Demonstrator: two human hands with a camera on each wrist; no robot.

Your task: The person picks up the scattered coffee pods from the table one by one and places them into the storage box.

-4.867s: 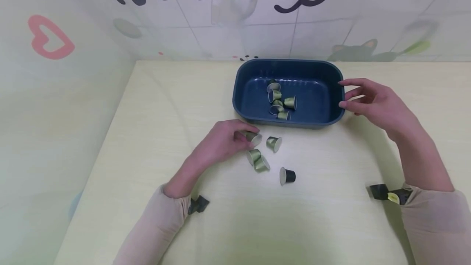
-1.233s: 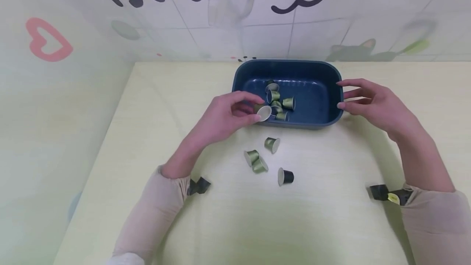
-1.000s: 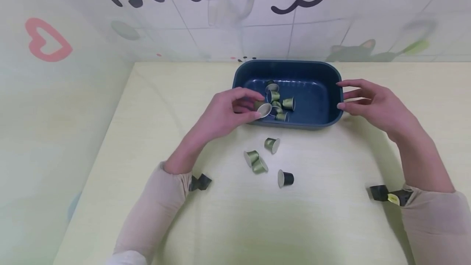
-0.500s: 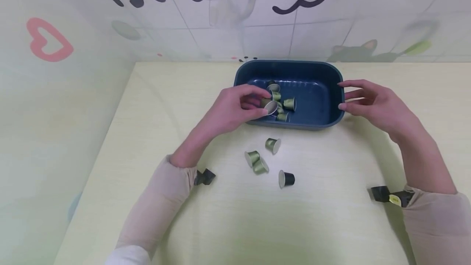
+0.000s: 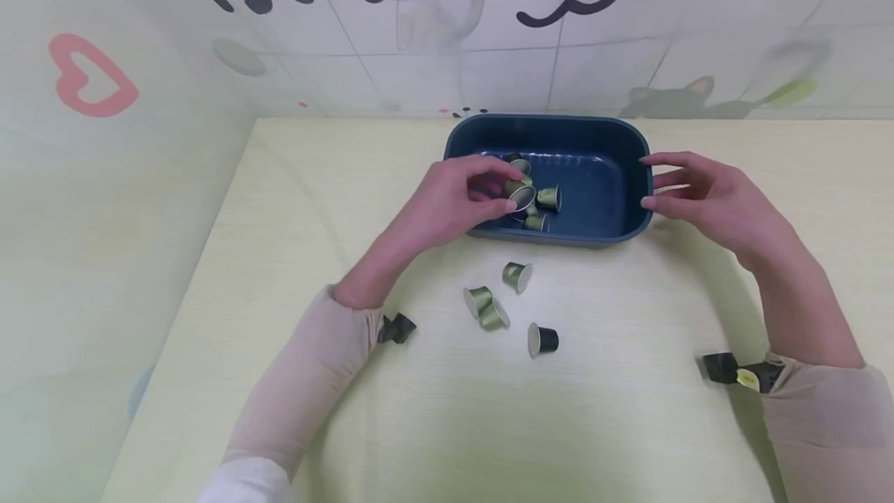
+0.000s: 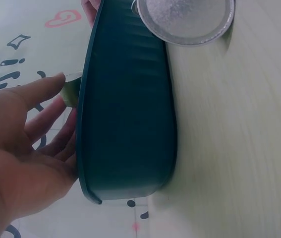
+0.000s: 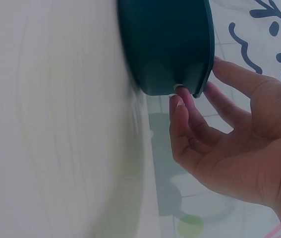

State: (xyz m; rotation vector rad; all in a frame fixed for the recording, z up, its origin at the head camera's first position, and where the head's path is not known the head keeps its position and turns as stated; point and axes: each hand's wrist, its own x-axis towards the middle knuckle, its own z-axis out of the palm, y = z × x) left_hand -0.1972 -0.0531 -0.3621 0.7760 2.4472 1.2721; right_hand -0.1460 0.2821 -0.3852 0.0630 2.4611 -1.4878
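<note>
Over the left part of the dark blue plastic bin (image 5: pixel 594 196), my left hand (image 5: pixel 447 204) pinches a green coffee capsule (image 5: pixel 521 199) between thumb and fingers, its pale lid facing me. The left wrist view has this capsule (image 6: pixel 71 93) just past the bin's rim, partly hidden by it. My right hand (image 5: pixel 712 196) grips the bin's right end, thumb and index tip at the rim; in the right wrist view, other curled fingers (image 7: pixel 180 116) reach its outer wall. Several green capsules (image 5: pixel 549 198) lie inside the bin, some behind my left fingers.
In front of the bin on the pale table (image 5: pixel 447 425) lie a single green capsule (image 5: pixel 518 276), two touching green capsules (image 5: pixel 486 307) and a black capsule (image 5: pixel 542 340). A patterned wall covering (image 5: pixel 391 76) rises behind the bin, another wall at left.
My left hand picked the green capsule up from the table, brought it over the bin's near rim and keeps moving slightly right and inward. My right hand stays at the bin's right end.
</note>
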